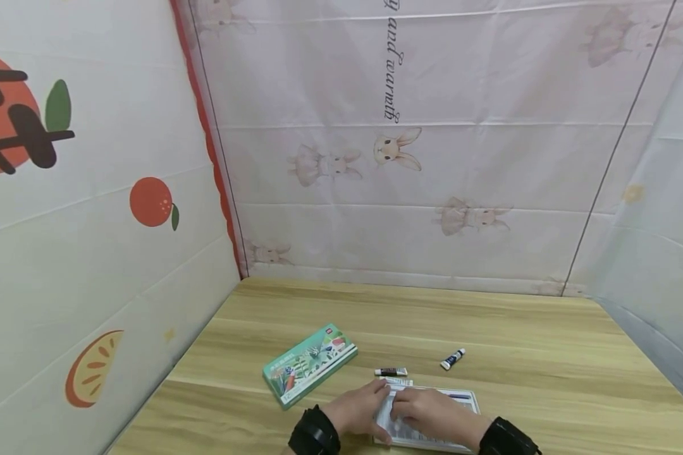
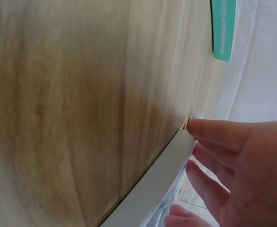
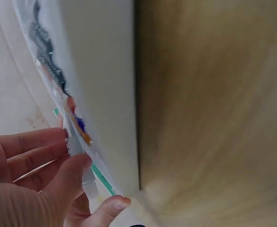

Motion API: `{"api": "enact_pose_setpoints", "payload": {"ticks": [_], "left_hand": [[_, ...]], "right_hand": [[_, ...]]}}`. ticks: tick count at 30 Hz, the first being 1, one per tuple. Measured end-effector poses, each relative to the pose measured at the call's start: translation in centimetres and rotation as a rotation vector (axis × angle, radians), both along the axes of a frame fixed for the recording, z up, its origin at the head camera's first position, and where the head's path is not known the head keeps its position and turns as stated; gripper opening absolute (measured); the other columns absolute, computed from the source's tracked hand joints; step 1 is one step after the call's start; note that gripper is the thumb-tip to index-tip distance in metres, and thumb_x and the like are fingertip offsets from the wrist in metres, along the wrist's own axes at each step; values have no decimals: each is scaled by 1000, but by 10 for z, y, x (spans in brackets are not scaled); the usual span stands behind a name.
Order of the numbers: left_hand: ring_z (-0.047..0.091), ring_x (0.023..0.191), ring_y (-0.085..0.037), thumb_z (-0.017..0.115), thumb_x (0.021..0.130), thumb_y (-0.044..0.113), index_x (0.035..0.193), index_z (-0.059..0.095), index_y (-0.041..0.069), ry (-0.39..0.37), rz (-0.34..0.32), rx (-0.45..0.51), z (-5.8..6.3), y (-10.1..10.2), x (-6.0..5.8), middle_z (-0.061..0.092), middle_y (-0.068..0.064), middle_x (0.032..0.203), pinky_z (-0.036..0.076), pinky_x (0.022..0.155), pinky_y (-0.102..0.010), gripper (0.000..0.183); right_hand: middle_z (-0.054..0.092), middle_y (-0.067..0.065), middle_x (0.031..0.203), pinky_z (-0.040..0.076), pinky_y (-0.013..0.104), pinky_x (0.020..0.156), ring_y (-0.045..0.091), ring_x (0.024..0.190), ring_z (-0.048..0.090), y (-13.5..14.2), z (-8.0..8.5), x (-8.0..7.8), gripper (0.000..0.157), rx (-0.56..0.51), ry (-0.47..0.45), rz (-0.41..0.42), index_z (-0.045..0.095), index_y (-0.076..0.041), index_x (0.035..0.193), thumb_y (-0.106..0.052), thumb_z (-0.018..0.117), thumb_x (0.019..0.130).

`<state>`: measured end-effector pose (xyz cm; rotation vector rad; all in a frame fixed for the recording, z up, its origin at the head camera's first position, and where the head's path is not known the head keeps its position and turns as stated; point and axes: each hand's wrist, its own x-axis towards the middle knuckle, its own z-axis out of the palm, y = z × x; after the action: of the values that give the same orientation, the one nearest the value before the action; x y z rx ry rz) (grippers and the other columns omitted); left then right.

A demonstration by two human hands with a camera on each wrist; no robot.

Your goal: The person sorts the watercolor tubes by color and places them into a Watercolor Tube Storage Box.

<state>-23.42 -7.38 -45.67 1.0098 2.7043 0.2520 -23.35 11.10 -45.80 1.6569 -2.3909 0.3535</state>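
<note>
From my end, the right hand (image 1: pixel 432 411) pinches a pale paint tube (image 3: pixel 75 144) at the white tray (image 3: pixel 105 85), lower middle of the head view. I judge the tube light, soft and easily dented, best held near its ends. The left hand (image 1: pixel 357 407), fingers loosely extended, touches the tray's left edge, crowding that side. A dark-labelled tube (image 1: pixel 391 372) lies just above; the teal illustrated box (image 1: pixel 310 366) sits farther left.

bulky black left wristband (image 1: pixel 314 432), similarly bulky black right wristband (image 1: pixel 506 437)
</note>
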Motion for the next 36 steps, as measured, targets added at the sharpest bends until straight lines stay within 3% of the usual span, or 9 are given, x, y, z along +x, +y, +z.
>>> {"api": "enact_pose_setpoints", "payload": {"ticks": [7, 18, 27, 32, 36], "left_hand": [[28, 114, -15, 57, 61, 55, 124, 33, 3, 24, -6, -3, 1, 0, 0, 29, -9, 127, 33, 86, -22, 86], [27, 115, -16, 57, 60, 54, 125, 32, 3, 16, 1, 9, 3, -2, 0, 27, -10, 128, 30, 88, -23, 86], [29, 114, -16, 58, 60, 53, 124, 32, 2, 20, 16, 3, 7, -3, 2, 28, -11, 127, 31, 87, -23, 86], [30, 112, -15, 55, 64, 53, 124, 31, 0, 21, -40, 6, 3, -2, 12, 27, -11, 127, 34, 84, -21, 84], [26, 114, -14, 52, 70, 51, 126, 28, 1, -17, -96, 6, 2, -2, 19, 23, -9, 128, 33, 85, -20, 79]], "right_hand": [[55, -8, 92, 41, 13, 69, 0, 88, 47, 1, -5, 1, 17, 2, 38, 30, 60, -19, 86, -11, 62, 71], [55, -7, 95, 40, 14, 72, 3, 89, 49, 16, -9, -9, 14, -12, -129, 54, 65, -18, 88, -16, 58, 77], [54, -9, 90, 41, 13, 67, 0, 83, 49, 6, -2, -13, 10, -28, -187, -29, 66, -19, 82, -15, 60, 74], [52, -11, 84, 43, 16, 61, 2, 76, 50, -1, 1, -25, 12, -64, -185, -197, 63, -18, 84, -13, 60, 73], [52, -7, 79, 43, 19, 56, 5, 70, 50, -9, 4, -37, 16, 15, -180, -370, 60, -14, 87, -14, 63, 71]]}}
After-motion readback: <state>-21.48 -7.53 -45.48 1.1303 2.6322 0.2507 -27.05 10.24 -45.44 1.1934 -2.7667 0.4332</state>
